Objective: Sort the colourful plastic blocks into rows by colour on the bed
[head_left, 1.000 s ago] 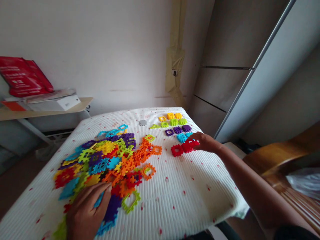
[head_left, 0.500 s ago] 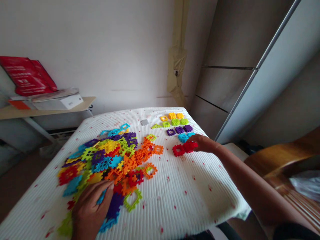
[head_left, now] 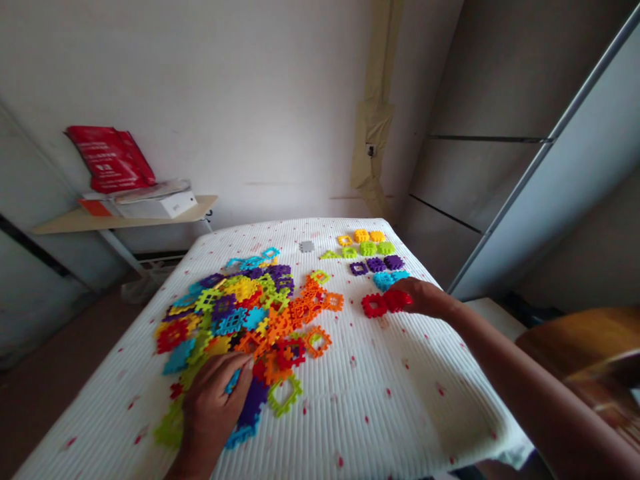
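My right hand is at the far right of the cloth-covered table, its fingers closed on red interlocking tiles. Touching them on the left is a red square frame tile. Just behind the hand lie blue tiles, partly covered by the fingers. My left hand rests low over the near side of a mixed pile of coloured tiles. Its thumb and fingers come together at the tips; a bit of blue shows in the gap, but what they hold, if anything, is hidden.
Rows of yellow, green and purple tiles stand at the back right. A grey tile lies alone near the back. Beyond the table are a side shelf with a red bag, and a cabinet.
The whole view has shifted, so everything sits further right in the picture. Both hands keep nearly the same places, the right at the red tiles, the left at the pile.
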### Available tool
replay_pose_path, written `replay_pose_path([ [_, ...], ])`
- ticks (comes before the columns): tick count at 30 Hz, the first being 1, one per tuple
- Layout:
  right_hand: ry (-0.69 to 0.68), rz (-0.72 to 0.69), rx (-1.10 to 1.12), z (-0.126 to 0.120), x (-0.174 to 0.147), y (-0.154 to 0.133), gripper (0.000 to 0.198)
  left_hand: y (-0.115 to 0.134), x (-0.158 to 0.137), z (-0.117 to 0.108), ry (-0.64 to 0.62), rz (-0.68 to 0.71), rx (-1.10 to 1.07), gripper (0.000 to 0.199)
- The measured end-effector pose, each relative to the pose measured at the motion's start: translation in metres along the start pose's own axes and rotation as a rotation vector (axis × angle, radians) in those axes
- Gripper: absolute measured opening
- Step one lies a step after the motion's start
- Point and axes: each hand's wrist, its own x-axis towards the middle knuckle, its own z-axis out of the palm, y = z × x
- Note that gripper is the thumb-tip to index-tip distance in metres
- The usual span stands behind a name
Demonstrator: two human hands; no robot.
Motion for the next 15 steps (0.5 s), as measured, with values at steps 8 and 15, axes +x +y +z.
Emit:
replay_pose_path([
  [8,0.088,-0.001,-0.195,-0.008,-0.011,-0.002,0.036,0.003,0.000,-0.005,-0.027,-0.164,0.015,0.010],
  [15,0.287,-0.088,-0.157,0.001,0.007,-0.065,0.025,0.001,0.000,-0.009,0.025,-0.337,-0.006,0.013],
])
